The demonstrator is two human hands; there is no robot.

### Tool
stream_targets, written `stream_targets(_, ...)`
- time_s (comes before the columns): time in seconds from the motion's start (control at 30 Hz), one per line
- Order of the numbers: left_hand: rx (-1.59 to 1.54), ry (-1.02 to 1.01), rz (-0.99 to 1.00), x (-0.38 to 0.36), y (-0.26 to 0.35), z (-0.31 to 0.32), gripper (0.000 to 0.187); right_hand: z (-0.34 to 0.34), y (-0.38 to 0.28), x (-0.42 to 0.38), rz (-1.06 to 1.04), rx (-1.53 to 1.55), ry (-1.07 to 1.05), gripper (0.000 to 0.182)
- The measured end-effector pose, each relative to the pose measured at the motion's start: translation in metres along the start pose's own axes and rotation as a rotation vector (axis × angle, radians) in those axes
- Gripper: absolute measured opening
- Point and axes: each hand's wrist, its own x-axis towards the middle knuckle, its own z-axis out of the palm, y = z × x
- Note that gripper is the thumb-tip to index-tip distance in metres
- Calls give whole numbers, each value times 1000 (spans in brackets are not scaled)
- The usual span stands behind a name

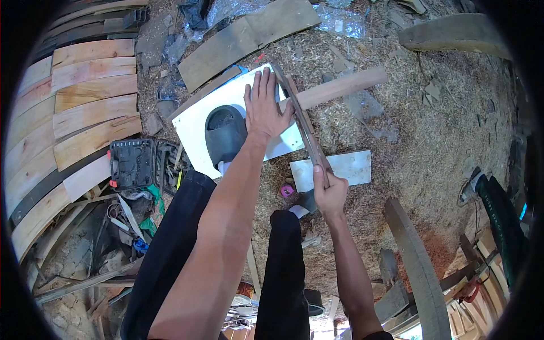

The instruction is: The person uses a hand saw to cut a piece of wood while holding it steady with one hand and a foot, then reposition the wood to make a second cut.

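Note:
My right hand (330,194) is closed around the near end of a long, narrow, dark-brown handsaw (310,139), seen nearly edge-on. Its blade runs up and left across a curved strip of wood (343,89) at the edge of a white board (192,136). Flat on that board lies my left hand (265,110), fingers stretched forward, with the thumb reaching the wood beside the blade. Whether the teeth touch the wood is hidden. My foot in a dark shoe (224,136) presses on the board next to my left hand.
Curved planks (96,93) are stacked at the left, above an open black tool case (132,163). A whitish panel (351,168) and a pink roll (287,190) lie near my right hand. A person's dark-trousered leg (498,226) shows at the right. Sawdust covers the ground (453,124).

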Motion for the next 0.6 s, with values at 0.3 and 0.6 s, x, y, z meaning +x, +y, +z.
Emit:
stream_targets(0.3,-12,-3,-6,1,0,0,82,2,-1,21,-69,13,-7,45)
stream_targets(0.6,2,2,2,2,-2,1,83,14,-8,25,-95,39,44,43)
